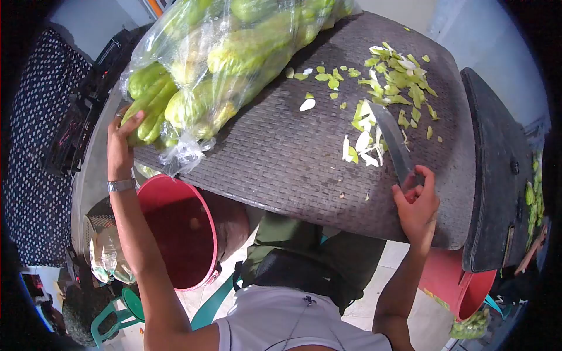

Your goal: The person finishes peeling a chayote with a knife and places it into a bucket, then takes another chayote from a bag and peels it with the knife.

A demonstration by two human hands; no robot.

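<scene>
My right hand (418,202) grips a knife (389,134) by its handle, with the broad blade pointing away over the table. The blade's tip lies among green and white peelings (398,79) scattered on the woven tabletop. At the far left, my left hand (124,137) is closed around a light green chayote (153,108), its fingers partly hidden behind it. That chayote sits at the left side of a clear plastic bag (193,88) filled with several more chayotes. Whether it lies inside the plastic or just outside I cannot tell.
The dark woven table (275,158) stands in front of me. Below its left edge is a red bucket (175,234); another red bucket (451,281) stands at the lower right. A black folding table or board (494,169) leans on the right. A green plastic chair (120,316) is at lower left.
</scene>
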